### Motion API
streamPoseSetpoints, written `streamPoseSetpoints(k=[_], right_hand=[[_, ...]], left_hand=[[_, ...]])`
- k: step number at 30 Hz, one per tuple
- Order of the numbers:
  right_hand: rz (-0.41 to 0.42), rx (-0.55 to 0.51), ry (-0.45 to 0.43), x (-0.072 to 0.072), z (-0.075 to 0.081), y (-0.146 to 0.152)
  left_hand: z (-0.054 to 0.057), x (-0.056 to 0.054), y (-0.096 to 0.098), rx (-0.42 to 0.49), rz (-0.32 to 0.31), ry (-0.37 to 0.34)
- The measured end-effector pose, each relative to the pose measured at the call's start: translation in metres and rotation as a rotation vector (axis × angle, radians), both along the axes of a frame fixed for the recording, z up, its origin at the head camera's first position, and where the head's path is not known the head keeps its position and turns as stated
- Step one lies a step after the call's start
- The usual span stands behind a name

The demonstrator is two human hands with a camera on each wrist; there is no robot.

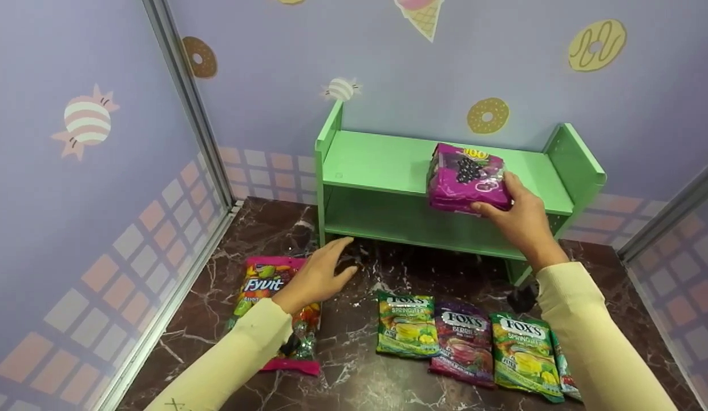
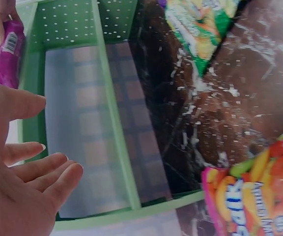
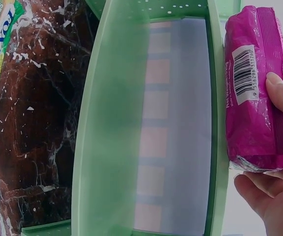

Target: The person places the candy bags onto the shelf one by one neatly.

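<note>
Has Fox's bags (image 1: 463, 342) nearest, close together on the counter (image 1: 351, 348), and across a wide gap the Fyvit bag (image 1: 262, 279). Holds the left hand (image 1: 321, 275), fingers spread apart, near the green shelf's (image 1: 399, 214) lower left. Grips the purple bag's (image 1: 465, 180) right end in the right hand (image 1: 522, 220), at the upper board's (image 1: 382, 162) front edge. Has board room either side, bounded by raised panels (image 1: 576, 162).

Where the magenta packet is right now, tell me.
In the head view, the magenta packet is right of centre, gripped by the right hand at the front edge of the upper board of the green shelf.
</note>
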State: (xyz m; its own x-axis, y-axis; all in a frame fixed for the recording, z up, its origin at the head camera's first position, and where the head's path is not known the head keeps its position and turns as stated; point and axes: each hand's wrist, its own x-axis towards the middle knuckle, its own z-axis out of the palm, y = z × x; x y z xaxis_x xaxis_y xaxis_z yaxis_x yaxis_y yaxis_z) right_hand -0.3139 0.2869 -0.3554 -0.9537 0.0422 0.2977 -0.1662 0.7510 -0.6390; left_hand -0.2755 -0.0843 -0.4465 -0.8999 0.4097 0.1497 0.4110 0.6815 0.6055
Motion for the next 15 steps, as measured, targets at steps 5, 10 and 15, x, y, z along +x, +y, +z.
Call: streamPoseSetpoints(k=[5, 10, 15], right_hand=[[-0.006, 0.001, 0.009, 0.001, -0.001, 0.001], [-0.009, -0.001, 0.007, 0.001, -0.001, 0.000], [-0.015, -0.014, 0.013, 0.001, -0.001, 0.001]], left_hand=[[-0.020, 0.008, -0.009, 0.003, 0.028, -0.003], [-0.040, 0.015, -0.023, 0.008, 0.055, -0.012], [-0.053, 0.023, -0.038, 0.021, 0.086, -0.057]])
